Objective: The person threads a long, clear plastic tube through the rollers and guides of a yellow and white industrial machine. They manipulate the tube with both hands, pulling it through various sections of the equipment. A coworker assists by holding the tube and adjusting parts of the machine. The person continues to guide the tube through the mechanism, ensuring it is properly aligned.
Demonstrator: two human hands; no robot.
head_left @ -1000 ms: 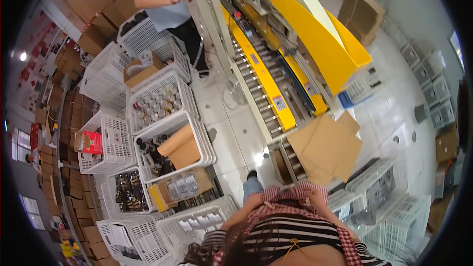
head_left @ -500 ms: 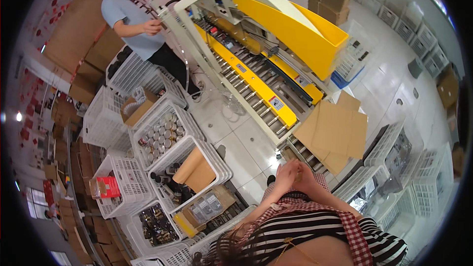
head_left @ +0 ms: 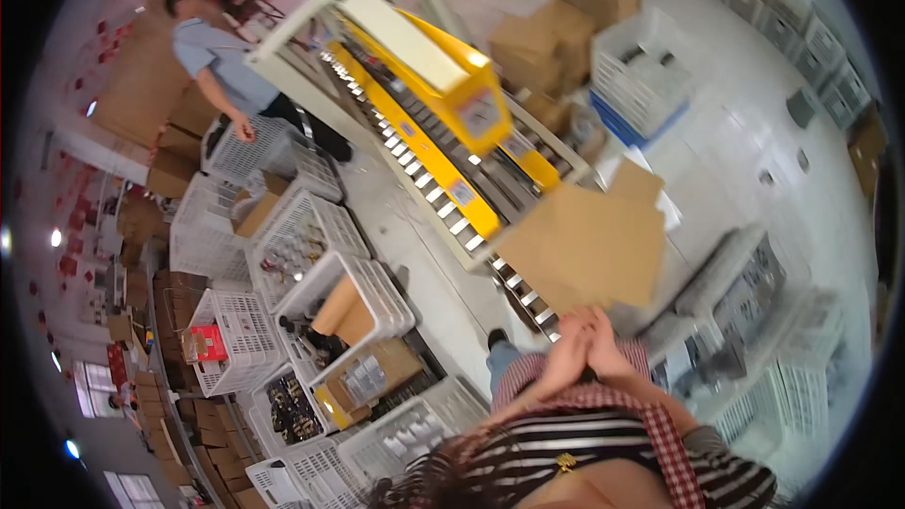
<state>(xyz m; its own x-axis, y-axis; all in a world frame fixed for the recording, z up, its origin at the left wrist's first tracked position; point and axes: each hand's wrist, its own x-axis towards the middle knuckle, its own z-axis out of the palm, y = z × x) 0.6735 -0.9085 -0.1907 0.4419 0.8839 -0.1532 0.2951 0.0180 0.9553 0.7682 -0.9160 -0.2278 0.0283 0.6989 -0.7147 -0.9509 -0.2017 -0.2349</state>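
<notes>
My left hand (head_left: 567,351) and my right hand (head_left: 604,353) are pressed together in front of my waist, fingers closed against each other. No object shows in either; what lies between the palms is hidden. Just beyond the fingertips, flat brown cardboard sheets (head_left: 589,245) lie over the near end of a roller conveyor (head_left: 525,300). Along that conveyor stands a machine with yellow side rails (head_left: 452,184) and a yellow chute (head_left: 478,113), in a pale frame (head_left: 311,19).
To the left, white plastic crates (head_left: 388,306) hold jars, dark caps and a roll of brown paper (head_left: 341,309). More crates (head_left: 801,372) and clear-wrapped goods (head_left: 754,297) are at right. A person in a blue shirt (head_left: 219,61) stands beyond the crates. Cardboard boxes (head_left: 542,42) are piled behind the machine.
My view has shifted, so the machine appears farther left and its chute looks shorter. My hands stay together, fingers now straighter. The other person's arm has dropped from the machine frame.
</notes>
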